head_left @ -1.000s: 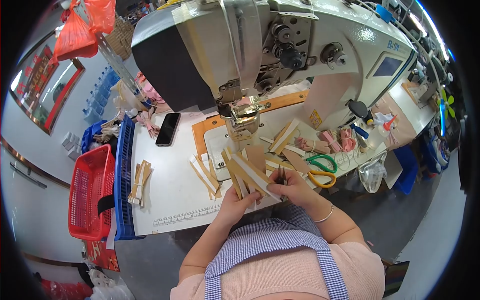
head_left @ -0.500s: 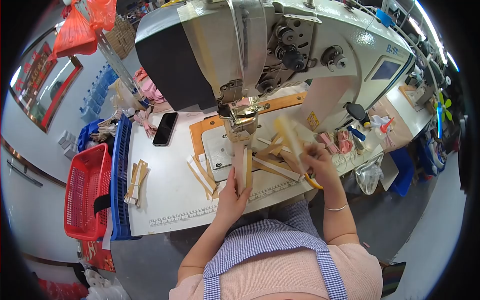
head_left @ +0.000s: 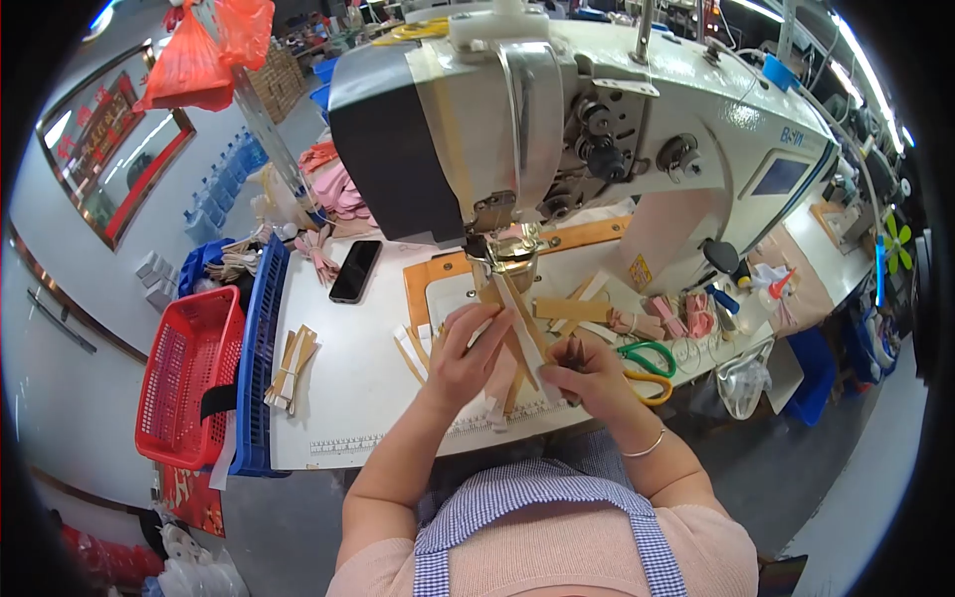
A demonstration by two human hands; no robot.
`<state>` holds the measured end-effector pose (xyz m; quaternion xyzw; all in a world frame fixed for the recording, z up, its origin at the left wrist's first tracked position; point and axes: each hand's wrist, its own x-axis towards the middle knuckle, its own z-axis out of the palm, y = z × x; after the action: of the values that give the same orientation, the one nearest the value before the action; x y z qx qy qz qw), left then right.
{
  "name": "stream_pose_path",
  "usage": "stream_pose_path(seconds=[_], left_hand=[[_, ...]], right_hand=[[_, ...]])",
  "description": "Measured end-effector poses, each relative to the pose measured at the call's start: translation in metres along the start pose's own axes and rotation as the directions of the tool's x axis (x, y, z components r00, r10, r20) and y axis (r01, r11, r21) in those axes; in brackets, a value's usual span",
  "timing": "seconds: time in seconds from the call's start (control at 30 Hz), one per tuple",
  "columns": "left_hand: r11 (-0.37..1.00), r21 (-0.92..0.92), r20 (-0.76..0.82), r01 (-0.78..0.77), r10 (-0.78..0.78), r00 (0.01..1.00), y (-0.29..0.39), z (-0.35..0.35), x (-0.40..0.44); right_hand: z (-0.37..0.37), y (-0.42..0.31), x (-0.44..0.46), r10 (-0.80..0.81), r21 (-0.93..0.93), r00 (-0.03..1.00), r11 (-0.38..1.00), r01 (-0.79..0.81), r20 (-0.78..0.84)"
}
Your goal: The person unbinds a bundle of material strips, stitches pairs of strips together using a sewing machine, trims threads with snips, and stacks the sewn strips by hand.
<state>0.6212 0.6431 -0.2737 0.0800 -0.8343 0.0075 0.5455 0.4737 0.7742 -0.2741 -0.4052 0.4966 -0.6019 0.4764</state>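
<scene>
A long tan-and-white strip [head_left: 524, 338] runs from under the presser foot [head_left: 517, 244] of the sewing machine [head_left: 587, 129] toward me. My left hand [head_left: 463, 356] is closed on its left edge, fingertips near the foot. Lower down, my right hand [head_left: 589, 380] is closed at the strip's near end. A small dark object [head_left: 573, 360] shows at its fingers; its kind is unclear. Beneath my hands lie more strips, partly hidden. Beside my right hand are scissors [head_left: 652, 373] with green and orange handles.
A phone [head_left: 356, 272] and a bundle of strips [head_left: 292, 366] lie on the left of the white table [head_left: 338, 408]. Past its left edge stand a blue crate [head_left: 261, 368] and a red basket [head_left: 189, 378]. Pink bundles [head_left: 681, 316] and a red-tipped bottle [head_left: 776, 289] sit at right.
The right hand no longer holds up the pale strip and has come left to the strip at the machine. My left hand has shifted up toward the foot. The camera view has shifted.
</scene>
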Motion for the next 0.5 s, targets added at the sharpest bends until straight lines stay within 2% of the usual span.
stream_pose_path(seconds=[0.07,0.1,0.2,0.27,0.5], left_hand=[[0.998,0.049,-0.011,-0.037,0.037,0.999,-0.007,-0.001,0.009],[0.998,0.053,0.000,-0.033,0.033,0.999,-0.009,-0.001,0.011],[0.998,0.068,0.031,-0.002,0.000,1.000,-0.010,-0.003,0.017],[0.998,-0.025,0.024,0.060,-0.059,0.998,-0.013,0.001,0.017],[0.995,-0.028,0.044,0.091,-0.090,0.995,-0.020,0.005,0.023]], right_hand=[[0.007,-0.005,0.007,0.089,0.273,0.986,0.954,-0.125,0.140],[0.013,-0.012,0.008,0.134,0.311,0.986,0.937,-0.159,0.099],[0.016,-0.017,0.010,0.186,0.425,0.973,0.877,-0.226,0.134],[0.019,-0.022,0.012,0.170,0.376,0.974,0.901,-0.215,0.149],[0.023,-0.024,0.021,0.152,0.386,0.971,0.897,-0.214,0.186]])
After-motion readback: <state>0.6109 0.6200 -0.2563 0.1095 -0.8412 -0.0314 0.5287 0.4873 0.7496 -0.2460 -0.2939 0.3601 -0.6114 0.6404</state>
